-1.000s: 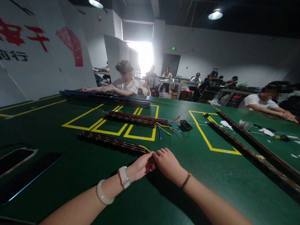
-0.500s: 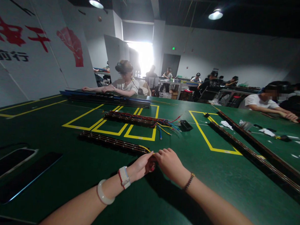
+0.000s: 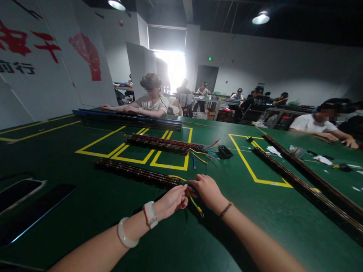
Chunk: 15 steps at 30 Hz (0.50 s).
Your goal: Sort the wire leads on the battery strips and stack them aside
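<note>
Both our hands have just parted beside the dark strip [image 3: 135, 172], baring a yellow wire [image 3: 195, 204]; left hand [image 3: 173, 199] pinches it, right hand [image 3: 207, 190] curled, its hold we cannot tell.

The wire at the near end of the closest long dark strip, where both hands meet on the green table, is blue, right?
Not quite: the head view shows the wire is yellow, not blue. The rest holds: the left hand and right hand meet at it, at the near end of the closest long dark strip on the green table.
</note>
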Motion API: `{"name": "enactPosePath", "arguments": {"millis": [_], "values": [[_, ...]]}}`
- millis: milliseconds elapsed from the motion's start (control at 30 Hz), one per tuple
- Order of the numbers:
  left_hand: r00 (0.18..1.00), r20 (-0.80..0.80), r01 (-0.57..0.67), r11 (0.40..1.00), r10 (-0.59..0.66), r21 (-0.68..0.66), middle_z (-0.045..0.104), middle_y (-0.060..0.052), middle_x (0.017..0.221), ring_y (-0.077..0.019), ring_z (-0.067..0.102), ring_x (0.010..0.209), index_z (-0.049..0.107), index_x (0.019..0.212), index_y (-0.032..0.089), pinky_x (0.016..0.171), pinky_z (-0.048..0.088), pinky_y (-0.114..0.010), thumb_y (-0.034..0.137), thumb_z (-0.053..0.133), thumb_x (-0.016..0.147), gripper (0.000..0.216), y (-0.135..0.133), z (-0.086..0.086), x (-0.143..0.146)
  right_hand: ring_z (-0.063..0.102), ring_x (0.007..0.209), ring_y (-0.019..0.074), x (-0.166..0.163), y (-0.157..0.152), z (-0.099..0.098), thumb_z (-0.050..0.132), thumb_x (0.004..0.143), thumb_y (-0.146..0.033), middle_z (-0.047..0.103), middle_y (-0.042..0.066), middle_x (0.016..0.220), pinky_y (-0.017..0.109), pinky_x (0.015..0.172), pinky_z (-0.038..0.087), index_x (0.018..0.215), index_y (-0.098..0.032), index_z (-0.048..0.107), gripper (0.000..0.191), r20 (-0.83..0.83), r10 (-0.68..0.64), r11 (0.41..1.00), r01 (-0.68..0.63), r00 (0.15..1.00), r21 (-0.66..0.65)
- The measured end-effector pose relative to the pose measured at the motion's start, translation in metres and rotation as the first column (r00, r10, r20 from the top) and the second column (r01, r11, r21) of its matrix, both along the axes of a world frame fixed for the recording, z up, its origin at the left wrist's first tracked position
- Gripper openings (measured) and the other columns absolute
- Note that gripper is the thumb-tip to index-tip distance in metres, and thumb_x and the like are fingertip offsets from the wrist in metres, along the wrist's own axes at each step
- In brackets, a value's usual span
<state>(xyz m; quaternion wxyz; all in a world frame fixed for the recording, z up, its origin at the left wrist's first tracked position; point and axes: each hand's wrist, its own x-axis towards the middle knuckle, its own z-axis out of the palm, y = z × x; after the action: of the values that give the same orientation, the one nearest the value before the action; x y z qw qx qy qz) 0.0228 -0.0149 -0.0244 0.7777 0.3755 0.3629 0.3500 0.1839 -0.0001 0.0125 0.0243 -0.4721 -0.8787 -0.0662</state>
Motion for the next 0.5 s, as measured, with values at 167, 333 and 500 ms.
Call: {"name": "enactPosePath", "arguments": {"millis": [167, 333, 500], "values": [[1.000, -0.020, 0.005, 1.000, -0.005, -0.004, 0.067, -0.006, 0.085, -0.0040, 0.047, 0.042, 0.047, 0.095, 0.016, 0.041, 0.027, -0.018, 0.035, 0.045, 0.092, 0.019, 0.000, 0.000, 0.000, 0.060, 0.087, 0.0184, 0.000, 0.005, -0.013, 0.049, 0.091, -0.017, 0.062, 0.008, 0.094, 0.027, 0.075, 0.040, 0.115, -0.023, 0.062, 0.028, 0.005, 0.024, 0.998, -0.024, 1.000, -0.055], [0.999, -0.041, 0.023, 1.000, -0.024, -0.014, 0.069, -0.009, 0.088, -0.0052, 0.048, 0.041, 0.045, 0.097, 0.016, 0.042, 0.029, -0.019, 0.036, 0.043, 0.092, 0.021, 0.000, -0.002, -0.001, 0.060, 0.086, 0.0180, 0.000, 0.006, -0.017, 0.049, 0.090, -0.015, 0.062, 0.007, 0.095, 0.027, 0.075, 0.039, 0.116, -0.025, 0.061, 0.030, -0.001, 0.033, 0.998, -0.033, 0.999, -0.058], [0.998, -0.057, 0.021, 1.000, -0.020, 0.016, 0.067, -0.007, 0.085, -0.0050, 0.048, 0.041, 0.045, 0.095, 0.016, 0.042, 0.029, -0.019, 0.038, 0.043, 0.092, 0.023, 0.000, -0.002, -0.001, 0.059, 0.086, 0.0189, 0.000, 0.005, -0.013, 0.049, 0.091, -0.019, 0.062, 0.007, 0.094, 0.028, 0.075, 0.038, 0.112, -0.025, 0.062, 0.026, -0.009, 0.013, 1.000, -0.013, 1.000, -0.019]]}}
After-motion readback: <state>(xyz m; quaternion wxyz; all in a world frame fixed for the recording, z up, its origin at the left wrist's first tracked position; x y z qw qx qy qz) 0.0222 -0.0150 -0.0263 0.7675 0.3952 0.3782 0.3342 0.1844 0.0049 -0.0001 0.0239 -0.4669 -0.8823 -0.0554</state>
